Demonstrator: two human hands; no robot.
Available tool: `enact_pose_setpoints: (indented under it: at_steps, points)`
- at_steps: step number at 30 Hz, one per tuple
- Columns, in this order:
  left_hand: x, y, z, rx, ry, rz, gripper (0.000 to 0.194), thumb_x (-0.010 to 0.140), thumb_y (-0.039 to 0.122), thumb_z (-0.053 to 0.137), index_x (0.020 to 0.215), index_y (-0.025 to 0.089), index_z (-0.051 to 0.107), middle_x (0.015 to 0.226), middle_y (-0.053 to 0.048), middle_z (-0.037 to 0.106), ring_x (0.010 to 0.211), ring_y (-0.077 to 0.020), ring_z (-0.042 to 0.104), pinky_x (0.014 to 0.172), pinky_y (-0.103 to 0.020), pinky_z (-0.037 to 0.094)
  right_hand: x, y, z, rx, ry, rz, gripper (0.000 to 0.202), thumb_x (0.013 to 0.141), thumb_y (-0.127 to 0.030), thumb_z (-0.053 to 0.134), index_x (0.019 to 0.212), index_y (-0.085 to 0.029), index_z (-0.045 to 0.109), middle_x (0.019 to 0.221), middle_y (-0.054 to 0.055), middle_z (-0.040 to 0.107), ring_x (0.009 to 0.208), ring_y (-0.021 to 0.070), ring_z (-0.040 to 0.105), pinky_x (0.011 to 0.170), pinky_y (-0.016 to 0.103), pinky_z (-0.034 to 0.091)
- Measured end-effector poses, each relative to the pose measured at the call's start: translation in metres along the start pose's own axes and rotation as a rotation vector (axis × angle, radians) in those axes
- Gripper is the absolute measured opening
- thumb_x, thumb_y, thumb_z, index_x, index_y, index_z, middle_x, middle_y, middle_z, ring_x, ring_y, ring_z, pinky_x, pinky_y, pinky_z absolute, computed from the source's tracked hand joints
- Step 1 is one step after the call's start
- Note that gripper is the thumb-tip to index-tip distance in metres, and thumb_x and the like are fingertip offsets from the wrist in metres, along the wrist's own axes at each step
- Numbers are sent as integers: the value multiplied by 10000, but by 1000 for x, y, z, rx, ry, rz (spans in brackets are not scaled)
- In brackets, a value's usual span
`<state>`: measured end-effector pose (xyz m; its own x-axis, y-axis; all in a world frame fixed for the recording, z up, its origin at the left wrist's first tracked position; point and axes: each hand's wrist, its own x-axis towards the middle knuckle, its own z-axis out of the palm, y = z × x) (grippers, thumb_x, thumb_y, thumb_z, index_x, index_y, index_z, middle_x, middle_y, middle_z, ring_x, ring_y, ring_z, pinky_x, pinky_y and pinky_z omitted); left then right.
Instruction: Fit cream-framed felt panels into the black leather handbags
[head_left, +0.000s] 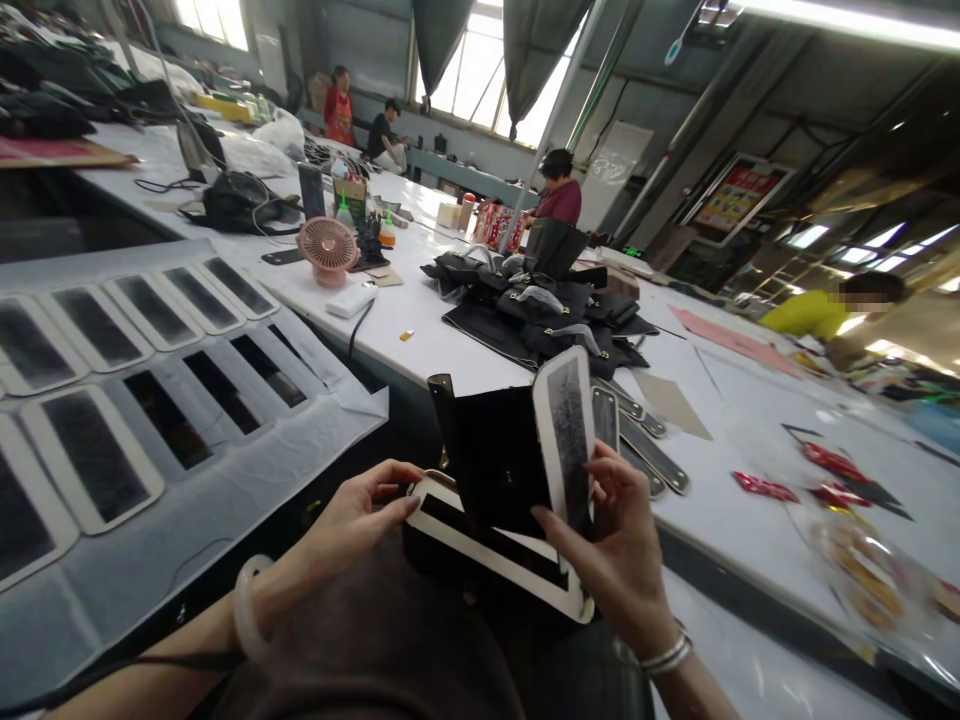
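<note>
A black bag piece [499, 455] stands open over my lap, with a cream-edged panel [568, 430] raised on its right side. Along its lower side runs a second cream-edged panel [495, 540] with a dark strip in the middle. My left hand [379, 500] pinches the left corner of this lower panel between thumb and fingers. Around the raised panel my right hand [611, 530] is closed, thumb on the black inner side and fingers on the outer face. A white bangle is on my left wrist, and bracelets are on my right.
Cream-edged dark panels [94, 455] lie in rows on a covered table at the left. On the white table ahead are a pink fan [328, 250], a pile of black bag parts [540, 305], dark straps [652, 450] and red packets [765, 487]. Several people are farther back.
</note>
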<state>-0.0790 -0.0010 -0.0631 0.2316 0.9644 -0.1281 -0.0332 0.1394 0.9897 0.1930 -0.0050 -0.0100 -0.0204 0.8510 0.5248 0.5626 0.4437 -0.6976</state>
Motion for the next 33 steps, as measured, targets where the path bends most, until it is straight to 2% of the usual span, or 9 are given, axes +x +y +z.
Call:
enact_pose_setpoints:
  at_steps: [4, 8, 10, 13, 16, 20, 26, 30, 33]
  points:
    - [-1, -16, 7, 39, 23, 27, 338, 811, 364, 663, 1110, 218, 606, 1201, -70, 634, 1119, -282, 586, 925, -368, 507, -9, 11, 0, -25, -11, -56, 455, 772, -262, 723, 1120, -236, 432, 1398, 166, 390, 1272, 316, 430, 992, 501, 429]
    - [3, -26, 11, 80, 59, 39, 358, 802, 319, 670, 1128, 207, 575, 1200, -80, 622, 1133, -279, 574, 987, -399, 473, -17, 17, -8, -170, -81, -170, 425, 800, -243, 688, 1129, -211, 422, 1351, 170, 428, 1260, 292, 444, 978, 443, 451]
    - [4, -29, 12, 97, 64, 80, 376, 814, 291, 655, 1165, 214, 544, 1229, -81, 596, 1139, -266, 566, 998, -397, 465, -22, 21, -15, -241, -141, -219, 392, 828, -214, 646, 1144, -202, 413, 1360, 171, 422, 1260, 286, 441, 977, 432, 450]
    - [5, -31, 12, 132, 73, 113, 392, 819, 240, 634, 1195, 230, 523, 1265, -70, 567, 1179, -253, 535, 1028, -391, 437, -31, 25, -25, -410, -315, -255, 337, 851, -146, 555, 1150, -215, 415, 1403, 152, 398, 1230, 302, 448, 949, 485, 443]
    - [4, -30, 13, 141, 101, 100, 419, 790, 201, 638, 1193, 225, 527, 1266, -73, 563, 1206, -260, 512, 1050, -400, 412, -34, 24, -28, -529, -470, -241, 368, 833, -114, 521, 1164, -238, 417, 1455, 123, 347, 1209, 317, 444, 913, 515, 447]
    - [4, -33, 13, 39, 129, 47, 478, 753, 170, 640, 1211, 216, 512, 1263, -84, 564, 1179, -259, 530, 1037, -403, 419, -28, 16, -17, -500, -549, -162, 398, 820, -147, 534, 1185, -261, 426, 1500, 96, 248, 1274, 320, 384, 963, 541, 438]
    - [4, -46, 10, -200, 138, -45, 448, 707, 161, 650, 1138, 183, 530, 1184, -89, 615, 1152, -254, 561, 1009, -373, 437, -16, 17, 2, -410, -756, -100, 495, 738, -131, 593, 1200, -279, 494, 1404, 70, 399, 1233, 269, 458, 1017, 447, 440]
    - [2, -47, 11, -180, 140, -95, 404, 730, 207, 659, 1118, 200, 546, 1186, -79, 625, 1139, -259, 573, 970, -364, 457, -18, 28, -1, -400, -864, -25, 507, 760, -201, 608, 1254, -255, 510, 1436, 93, 387, 1281, 281, 428, 1047, 452, 421]
    - [1, -45, 13, -175, 137, -108, 384, 738, 207, 646, 1110, 205, 548, 1167, -76, 636, 1107, -260, 590, 933, -362, 474, -18, 33, -6, -401, -898, -42, 524, 756, -212, 623, 1271, -244, 537, 1439, 108, 401, 1315, 296, 395, 1067, 465, 397]
